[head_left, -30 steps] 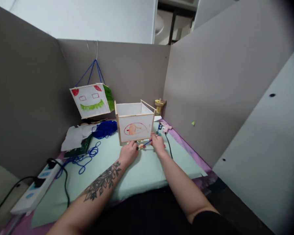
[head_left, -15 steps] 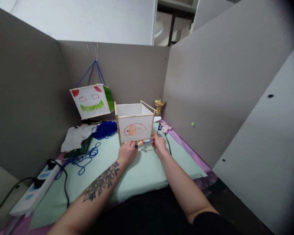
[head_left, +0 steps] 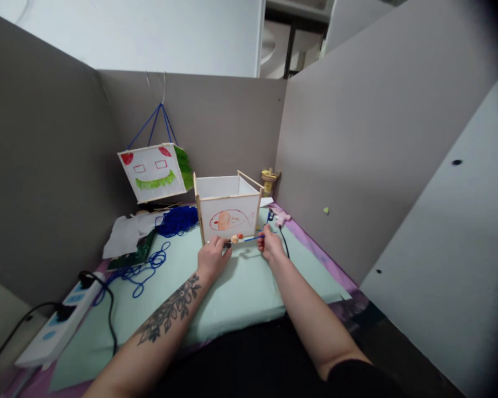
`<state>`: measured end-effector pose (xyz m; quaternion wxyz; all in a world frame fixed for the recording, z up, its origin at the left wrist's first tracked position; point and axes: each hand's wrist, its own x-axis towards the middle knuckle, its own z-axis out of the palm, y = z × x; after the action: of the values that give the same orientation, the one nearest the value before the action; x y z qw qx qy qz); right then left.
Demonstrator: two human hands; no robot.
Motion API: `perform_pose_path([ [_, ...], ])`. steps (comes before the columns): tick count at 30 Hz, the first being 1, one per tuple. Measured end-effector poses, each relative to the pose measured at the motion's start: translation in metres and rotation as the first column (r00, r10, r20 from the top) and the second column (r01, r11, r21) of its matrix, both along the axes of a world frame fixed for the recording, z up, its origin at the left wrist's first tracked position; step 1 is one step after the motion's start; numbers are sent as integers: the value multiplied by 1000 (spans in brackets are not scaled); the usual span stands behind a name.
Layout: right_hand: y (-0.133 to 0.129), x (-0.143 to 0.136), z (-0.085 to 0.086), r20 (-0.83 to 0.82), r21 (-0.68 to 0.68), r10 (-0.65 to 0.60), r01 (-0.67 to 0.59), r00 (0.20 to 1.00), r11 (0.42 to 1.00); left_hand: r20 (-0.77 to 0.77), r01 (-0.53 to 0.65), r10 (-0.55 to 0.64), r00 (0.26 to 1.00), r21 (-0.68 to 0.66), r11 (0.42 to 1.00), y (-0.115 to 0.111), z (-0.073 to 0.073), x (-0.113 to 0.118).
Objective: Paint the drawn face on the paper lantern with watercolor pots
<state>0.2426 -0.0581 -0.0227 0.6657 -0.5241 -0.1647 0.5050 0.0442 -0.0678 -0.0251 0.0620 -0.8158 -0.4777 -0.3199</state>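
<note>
Head view: a pale-green, sheet-covered surface (head_left: 249, 298) is enclosed by flat grey panels (head_left: 224, 127). In front of a white, wood-framed box (head_left: 228, 215), a thin blue cord (head_left: 253, 238) bearing small orange-and-cream pieces (head_left: 234, 239) is pinched by the left hand (head_left: 211, 258) and the right hand (head_left: 270, 244).

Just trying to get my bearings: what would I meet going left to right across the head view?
White power strip, hanging smiley-face lantern, left fingers, orange bead-like pieces, right fingers, green sticker.

A black sleeve (head_left: 351, 369) is showing at five o'clock; a leafy tattoo (head_left: 172, 310) is marking the left forearm (head_left: 170, 327) at seven.
</note>
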Motion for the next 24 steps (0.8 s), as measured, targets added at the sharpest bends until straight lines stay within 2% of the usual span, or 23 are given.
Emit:
perform_pose_path([
  [3,0,3,0,-78,54,16,-12,997,998,55,-31,36,998,-82,996,-1,4,-2],
  [7,1,3,2,-123,239,29,1,992,971,72,-11,24,997,-174,985,-2,7,-5],
  [11,-3,-1,3,55,444,-10,-16,998,896,49,101,-92,995,-224,969,-3,3,-5],
  [13,-9,-4,3,228,524,-108,-29,968,851,4,143,-147,989,-260,955,-4,2,-4],
  [15,-16,-7,3,422,597,-268,-43,866,801,-44,156,-176,983,-291,944,-3,0,-3],
  [17,-24,-9,3,583,652,-409,-104,702,751,-70,154,-183,981,-303,940,-3,0,-3],
  [19,-30,-12,5,665,689,-504,-193,551,698,-77,149,-181,981,-307,940,-3,0,-3],
  [20,-31,-14,5,681,701,-536,-233,499,674,-79,145,-178,981,-309,940,-3,1,-3],
  [22,-32,-17,7,688,714,-571,-280,448,641,-86,132,-168,982,-324,937,-3,1,-3],
  [24,-30,-18,7,691,714,-577,-284,437,640,-90,119,-158,983,-339,933,-3,2,-3],
])
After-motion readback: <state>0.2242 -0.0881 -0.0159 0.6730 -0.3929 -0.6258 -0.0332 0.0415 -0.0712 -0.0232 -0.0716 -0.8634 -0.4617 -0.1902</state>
